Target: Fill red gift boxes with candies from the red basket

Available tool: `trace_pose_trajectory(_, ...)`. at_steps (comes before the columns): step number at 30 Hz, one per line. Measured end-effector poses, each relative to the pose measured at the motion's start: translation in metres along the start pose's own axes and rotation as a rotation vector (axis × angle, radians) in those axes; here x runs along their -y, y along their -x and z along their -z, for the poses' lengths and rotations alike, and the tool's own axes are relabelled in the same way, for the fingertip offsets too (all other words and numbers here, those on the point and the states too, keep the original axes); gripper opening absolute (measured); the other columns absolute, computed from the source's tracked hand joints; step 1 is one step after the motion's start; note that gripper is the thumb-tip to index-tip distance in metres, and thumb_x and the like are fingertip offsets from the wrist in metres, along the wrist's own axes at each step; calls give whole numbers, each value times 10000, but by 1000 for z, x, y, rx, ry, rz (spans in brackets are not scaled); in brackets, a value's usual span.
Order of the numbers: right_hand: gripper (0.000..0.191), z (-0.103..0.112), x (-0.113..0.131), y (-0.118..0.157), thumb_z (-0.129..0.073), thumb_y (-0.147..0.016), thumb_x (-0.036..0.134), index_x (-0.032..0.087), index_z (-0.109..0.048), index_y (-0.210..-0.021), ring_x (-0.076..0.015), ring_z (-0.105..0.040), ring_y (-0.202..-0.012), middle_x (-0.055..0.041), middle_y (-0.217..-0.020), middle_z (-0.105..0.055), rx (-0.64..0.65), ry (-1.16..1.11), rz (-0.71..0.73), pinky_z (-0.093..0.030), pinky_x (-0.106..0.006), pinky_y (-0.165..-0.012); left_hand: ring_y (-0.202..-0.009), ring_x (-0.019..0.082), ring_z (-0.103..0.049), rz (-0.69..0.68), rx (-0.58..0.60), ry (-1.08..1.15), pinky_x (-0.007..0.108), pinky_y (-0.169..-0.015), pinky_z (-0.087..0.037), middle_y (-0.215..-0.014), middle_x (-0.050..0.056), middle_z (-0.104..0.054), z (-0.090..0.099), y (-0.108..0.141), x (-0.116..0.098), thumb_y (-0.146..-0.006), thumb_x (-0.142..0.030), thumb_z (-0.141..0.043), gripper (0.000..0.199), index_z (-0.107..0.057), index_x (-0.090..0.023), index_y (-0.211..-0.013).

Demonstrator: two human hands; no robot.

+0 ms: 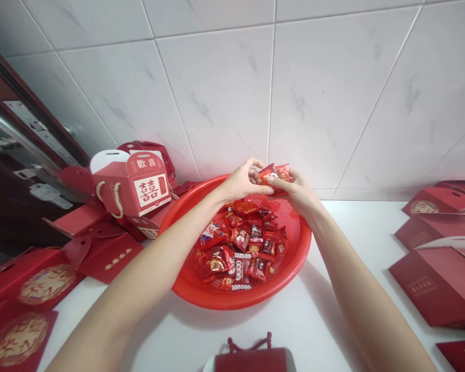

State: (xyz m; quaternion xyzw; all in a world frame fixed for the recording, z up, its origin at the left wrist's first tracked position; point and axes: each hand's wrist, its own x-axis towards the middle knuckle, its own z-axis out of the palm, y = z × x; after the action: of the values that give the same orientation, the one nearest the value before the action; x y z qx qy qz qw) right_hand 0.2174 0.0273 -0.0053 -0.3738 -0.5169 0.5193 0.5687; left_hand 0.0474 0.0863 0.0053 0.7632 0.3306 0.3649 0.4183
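Observation:
A round red plastic basket [232, 301] with perforated sides stands on the white table and holds several red-wrapped candies [241, 238]. Over its back rim, my right hand [294, 188] has its fingers closed on red candy packets [275, 173], the thumb lying across them. My left hand [246, 182] is just to the left, fingers curled and thumb stretched toward the packets. Whether its fingertips grip a packet is hard to make out.
Red gift boxes [132, 186] are stacked at the left, and more boxes [437, 284] line the right side. A dark red box with a cord handle [251, 360] is at the near edge. Behind rises a tiled wall [217, 93].

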Motion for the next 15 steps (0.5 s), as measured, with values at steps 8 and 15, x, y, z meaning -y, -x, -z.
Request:
trace_pose_trajectory(8, 364, 5, -4, -5, -862, -658, 389, 202, -643, -880, -205, -666, -765, -52, -839, -703, -75, -8, 30, -571, -393, -772, -665, 149, -582, 329, 560, -499, 268, -630, -422, -692, -8, -623, 13, 7, -8, -709, -322, -704, 178, -607, -175, -735)
trace_pose_trajectory(15, 340, 2, -1, -1, -853, -683, 410, 208, -634, -846, -193, -649, -717, -35, -780, -677, -19, 34, 35, -563, -388, -728, -738, 243, -656, 596, 785, -992, 286, -681, -479, -716, 55, -729, -8, 12, -7, -492, -467, -862, 359, -716, -189, -667)
